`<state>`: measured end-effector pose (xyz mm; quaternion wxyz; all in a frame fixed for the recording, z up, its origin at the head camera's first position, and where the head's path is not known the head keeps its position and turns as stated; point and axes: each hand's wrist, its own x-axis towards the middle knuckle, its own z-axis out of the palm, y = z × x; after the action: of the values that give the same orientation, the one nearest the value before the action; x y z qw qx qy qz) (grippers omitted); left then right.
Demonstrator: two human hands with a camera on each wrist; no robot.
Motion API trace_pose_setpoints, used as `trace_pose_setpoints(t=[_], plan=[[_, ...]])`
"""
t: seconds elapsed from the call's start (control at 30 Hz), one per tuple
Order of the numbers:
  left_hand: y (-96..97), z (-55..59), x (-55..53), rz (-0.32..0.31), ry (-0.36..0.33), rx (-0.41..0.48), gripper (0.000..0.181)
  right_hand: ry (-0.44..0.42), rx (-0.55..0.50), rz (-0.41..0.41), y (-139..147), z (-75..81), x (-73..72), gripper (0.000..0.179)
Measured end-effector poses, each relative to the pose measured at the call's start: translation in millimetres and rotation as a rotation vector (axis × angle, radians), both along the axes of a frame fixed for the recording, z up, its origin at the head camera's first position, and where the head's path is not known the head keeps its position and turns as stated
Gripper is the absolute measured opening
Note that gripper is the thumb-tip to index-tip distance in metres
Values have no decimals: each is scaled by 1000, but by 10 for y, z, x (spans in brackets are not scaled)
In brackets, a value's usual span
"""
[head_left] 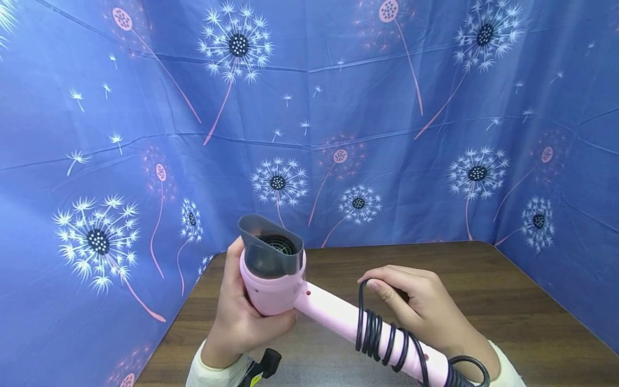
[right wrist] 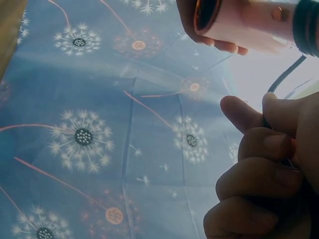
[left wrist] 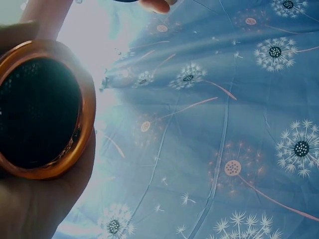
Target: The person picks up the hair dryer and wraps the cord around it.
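A pink hair dryer (head_left: 333, 309) with a dark translucent nozzle (head_left: 271, 258) is held above the table, its handle slanting down to the right. My left hand (head_left: 246, 317) grips it round the head, thumb across the near side; the left wrist view shows the round rear end (left wrist: 40, 114) in that hand. Black power cord (head_left: 374, 336) is wound in several turns round the handle. Beside the handle, my right hand (head_left: 420, 301) pinches the cord between thumb and forefinger. In the right wrist view, the other fingers (right wrist: 254, 184) are curled in.
Below the hands lies a brown wooden table (head_left: 483, 290). A blue curtain (head_left: 387, 107) printed with dandelions hangs behind it and along both sides. A black wrist strap piece (head_left: 263, 368) shows at the left sleeve (head_left: 213, 371).
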<state>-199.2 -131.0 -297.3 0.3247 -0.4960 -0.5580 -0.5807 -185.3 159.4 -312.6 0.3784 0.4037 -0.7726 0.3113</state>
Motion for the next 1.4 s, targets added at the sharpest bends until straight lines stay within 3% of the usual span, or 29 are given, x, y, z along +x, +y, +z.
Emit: trace_pose_setpoints(t=[0.17, 0.33, 0.4, 0.47, 0.63, 0.77, 0.97, 1.2, 1.4], plan=[[-2, 17, -17, 16, 27, 54, 110, -13, 23, 31, -27, -36, -64, 32], [2, 27, -12, 23, 8, 91, 111, -6, 45, 56, -55, -102, -112, 34], [9, 34, -5, 40, -2, 104, 112, 30, 29, 59, -85, -130, -118, 29], [19, 48, 1, 59, -2, 120, 111, 13, -23, 82, -128, -151, -108, 24], [41, 86, 11, 76, 5, 159, 109, -75, -76, 15, -160, -168, 4, 37], [45, 77, 10, 90, -15, 180, 110, -33, 11, -70, -153, -125, 64, 31], [46, 46, -28, 96, -32, 200, 113, -76, 48, -25, -200, -45, 107, 27], [68, 85, 31, 126, -59, 207, 111, -38, 125, -114, -190, -103, 133, 19], [70, 81, 37, 137, -90, 211, 112, -13, 146, -117, -207, -107, 160, 16]])
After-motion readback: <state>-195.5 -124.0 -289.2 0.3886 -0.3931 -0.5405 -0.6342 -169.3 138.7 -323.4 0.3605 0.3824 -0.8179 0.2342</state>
